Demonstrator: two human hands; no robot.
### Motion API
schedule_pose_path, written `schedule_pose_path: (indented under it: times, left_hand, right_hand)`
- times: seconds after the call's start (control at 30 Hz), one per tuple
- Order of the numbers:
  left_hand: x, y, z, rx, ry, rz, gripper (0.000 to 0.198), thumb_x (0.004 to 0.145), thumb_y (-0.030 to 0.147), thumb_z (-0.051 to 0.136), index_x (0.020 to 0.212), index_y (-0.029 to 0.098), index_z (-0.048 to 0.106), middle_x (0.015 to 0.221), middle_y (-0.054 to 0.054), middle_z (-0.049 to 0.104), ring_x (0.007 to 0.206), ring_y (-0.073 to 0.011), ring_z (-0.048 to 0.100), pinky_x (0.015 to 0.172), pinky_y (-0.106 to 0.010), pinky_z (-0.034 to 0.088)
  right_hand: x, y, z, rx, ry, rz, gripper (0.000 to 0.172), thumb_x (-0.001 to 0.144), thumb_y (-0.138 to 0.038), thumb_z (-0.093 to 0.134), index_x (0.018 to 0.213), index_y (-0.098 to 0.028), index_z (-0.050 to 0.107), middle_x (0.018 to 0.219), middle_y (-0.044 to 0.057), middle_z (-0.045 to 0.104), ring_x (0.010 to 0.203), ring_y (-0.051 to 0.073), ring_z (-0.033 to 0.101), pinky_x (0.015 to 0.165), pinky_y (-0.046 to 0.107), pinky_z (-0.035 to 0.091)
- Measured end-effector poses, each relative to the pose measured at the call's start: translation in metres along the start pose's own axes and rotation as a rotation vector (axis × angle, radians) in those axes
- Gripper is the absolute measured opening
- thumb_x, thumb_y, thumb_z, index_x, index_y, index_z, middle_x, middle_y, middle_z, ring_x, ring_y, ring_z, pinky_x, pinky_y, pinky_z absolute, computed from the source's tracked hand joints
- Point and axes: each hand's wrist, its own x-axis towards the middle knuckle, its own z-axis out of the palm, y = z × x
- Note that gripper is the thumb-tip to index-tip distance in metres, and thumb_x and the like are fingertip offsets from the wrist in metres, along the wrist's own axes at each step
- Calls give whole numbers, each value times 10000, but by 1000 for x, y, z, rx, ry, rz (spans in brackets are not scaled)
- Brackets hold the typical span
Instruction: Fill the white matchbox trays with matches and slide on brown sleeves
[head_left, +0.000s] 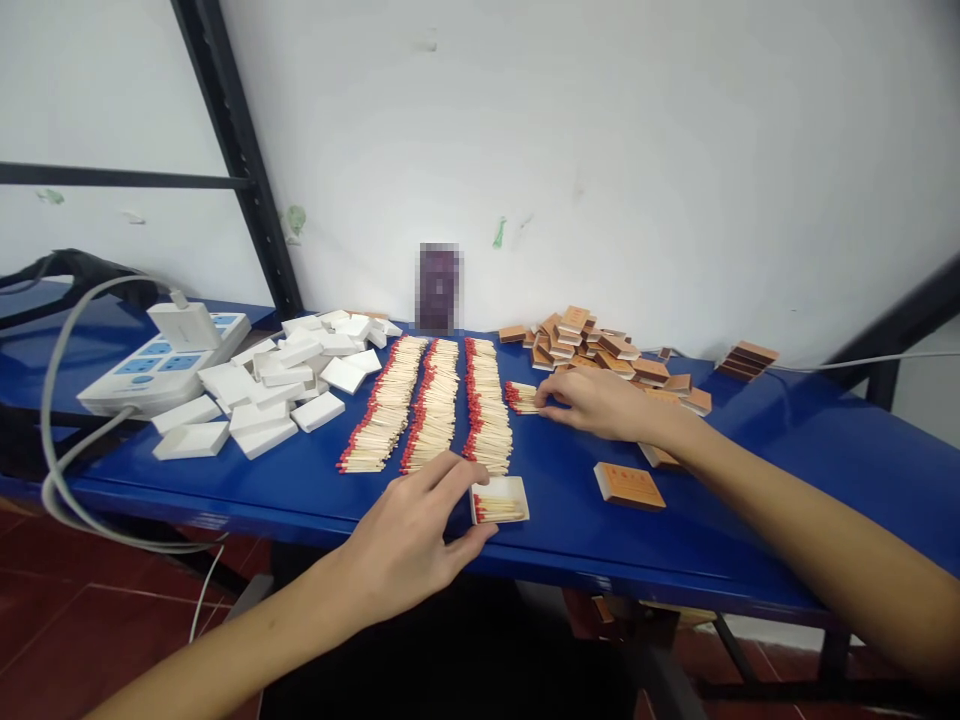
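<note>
My left hand rests at the front edge of the blue table, its thumb and fingers touching a small white tray with several red-tipped matches in it. My right hand lies further back, fingers pinching a small bunch of matches on the table. Three long rows of matches lie between the hands. An orange matchbox sleeve lies flat near my right forearm.
A heap of white inner trays lies on the left. Orange sleeves are piled at the back right, with a small stack further right. A white power strip with a cable sits far left. A white wall stands behind.
</note>
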Motion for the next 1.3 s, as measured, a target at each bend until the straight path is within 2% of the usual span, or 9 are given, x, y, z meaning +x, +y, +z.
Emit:
schedule_pose_path:
  times: [0.23, 0.37, 0.6, 0.77, 0.9, 1.03, 1.17, 1.3]
  left_hand:
    - [1, 1, -1, -13, -3, -7, 316, 892, 199, 650, 1154, 251, 481, 1079, -11, 616, 685, -126, 563, 630, -257, 482]
    - [1, 1, -2, -11, -5, -5, 321, 890, 196, 651, 1157, 248, 482, 1073, -12, 617, 680, -127, 560, 639, -263, 486]
    - [-1, 0, -1, 9, 2, 6, 332, 884, 199, 659, 1162, 244, 483, 1061, -7, 617, 677, -128, 560, 647, -266, 493]
    - [0, 0, -1, 7, 6, 15, 341, 883, 196, 659, 1171, 244, 484, 1070, -3, 615, 663, -119, 552, 632, -256, 490]
    - [0, 0, 0, -1, 0, 9, 339, 886, 203, 657, 1177, 247, 488, 1062, -3, 611, 670, -120, 554, 629, -253, 487]
    - [0, -1, -1, -9, 5, 15, 330, 896, 208, 647, 1183, 250, 489, 1060, -3, 608, 678, -119, 561, 625, -248, 481]
    - [-1, -1, -1, -1, 5, 12, 338, 901, 213, 640, 1198, 252, 485, 1059, -6, 609, 668, -117, 557, 614, -246, 473]
    - [-1, -1, 0, 11, 13, -8, 385, 896, 230, 648, 1231, 261, 461, 979, 9, 601, 656, -123, 551, 605, -246, 462]
  right_hand:
    - [0, -1, -1, 52, -39, -22, 237, 945, -290, 472, 904, -160, 665, 861, 73, 692, 763, 184, 602, 681, 283, 396]
    - [-2, -2, 0, 59, -58, -47, 232, 950, -306, 460, 924, -162, 641, 860, 74, 671, 746, 177, 583, 661, 276, 379]
    - [-6, -6, 4, -1, -20, -50, 245, 974, -289, 422, 918, -165, 626, 875, 83, 673, 787, 195, 599, 669, 286, 374]
    - [-7, -10, 4, -54, 8, -39, 155, 923, -236, 513, 896, -177, 653, 869, 72, 690, 781, 199, 607, 667, 286, 368]
    - [-9, -10, 5, -23, 15, -66, 158, 935, -266, 492, 923, -184, 627, 881, 72, 677, 793, 204, 600, 672, 285, 366]
    - [-9, -6, 7, 62, -46, -104, 171, 945, -299, 465, 894, -197, 592, 808, 50, 637, 704, 179, 555, 629, 272, 350]
    - [-13, -9, -3, 120, -105, -106, 172, 946, -312, 458, 884, -193, 567, 798, 45, 609, 680, 170, 526, 618, 268, 348]
    - [-29, -37, -27, 197, -62, -110, 183, 950, -341, 474, 875, -202, 564, 779, 19, 595, 668, 151, 511, 615, 260, 341]
